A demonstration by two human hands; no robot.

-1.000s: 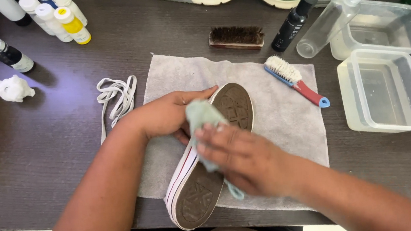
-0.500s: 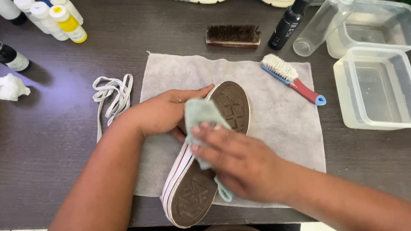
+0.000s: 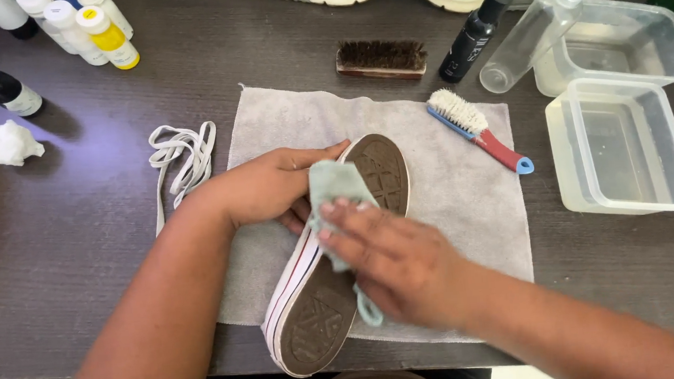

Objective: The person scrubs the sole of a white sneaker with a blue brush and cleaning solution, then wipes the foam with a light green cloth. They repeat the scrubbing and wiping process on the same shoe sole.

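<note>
A sneaker [image 3: 319,313] lies on its side on a grey towel [image 3: 451,196], its brown sole and white rim with red stripe facing up. My left hand [image 3: 268,187] grips the shoe's upper side near the toe. My right hand [image 3: 392,258] presses a pale green cloth [image 3: 330,183] against the sole's edge at the middle of the shoe; a tail of the cloth hangs below my palm.
White laces [image 3: 184,158] lie left of the towel. A blue-and-red brush [image 3: 478,130], a wooden brush [image 3: 381,58], a black bottle [image 3: 470,35], a clear spray bottle [image 3: 538,25] and two clear tubs [image 3: 622,148] stand right. Paint bottles [image 3: 91,28] and crumpled tissue [image 3: 4,144] sit left.
My right hand with the green cloth has shifted slightly along the sole's edge in a rubbing motion. My left hand keeps its hold on the shoe.
</note>
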